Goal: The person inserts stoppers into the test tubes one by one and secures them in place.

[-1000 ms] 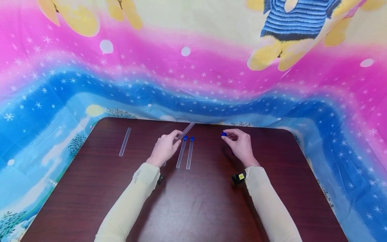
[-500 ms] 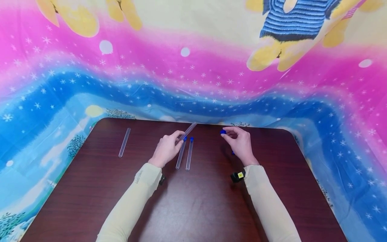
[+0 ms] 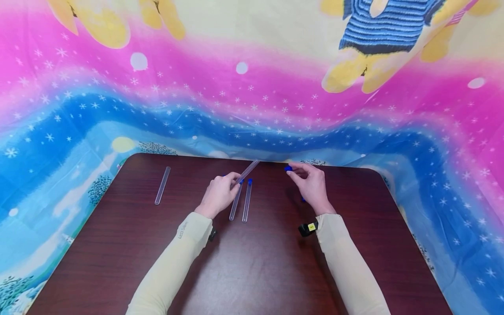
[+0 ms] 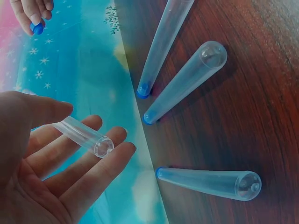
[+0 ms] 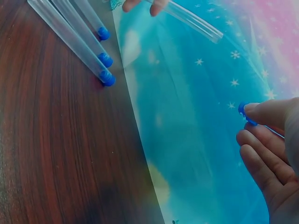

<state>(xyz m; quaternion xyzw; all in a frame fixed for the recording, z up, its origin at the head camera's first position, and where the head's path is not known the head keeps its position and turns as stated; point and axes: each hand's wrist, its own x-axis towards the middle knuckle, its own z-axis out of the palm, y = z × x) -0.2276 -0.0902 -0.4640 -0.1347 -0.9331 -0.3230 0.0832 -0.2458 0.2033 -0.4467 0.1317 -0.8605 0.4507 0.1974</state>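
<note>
My left hand (image 3: 218, 194) pinches a clear test tube (image 3: 250, 169) between thumb and fingers, slanted up and to the right. The tube's open end (image 5: 217, 36) points toward the right hand in the right wrist view. My right hand (image 3: 312, 186) pinches a small blue cap (image 3: 288, 168) between thumb and fingertip, apart from the tube. Below the left hand lie two blue-capped test tubes, a left one (image 3: 235, 203) and a right one (image 3: 246, 203). A third capped tube (image 4: 208, 183) shows in the left wrist view, mostly hidden by the left hand in the head view.
An uncapped clear test tube (image 3: 162, 186) lies on the left of the dark wooden table (image 3: 252, 271). Another blue piece (image 3: 303, 199) is partly visible beside the right hand. A patterned cloth (image 3: 252, 109) hangs behind the table's far edge.
The left hand has shifted slightly right with the tube. The right hand has raised the blue cap a little and moved it slightly left, narrowing the gap between them.
</note>
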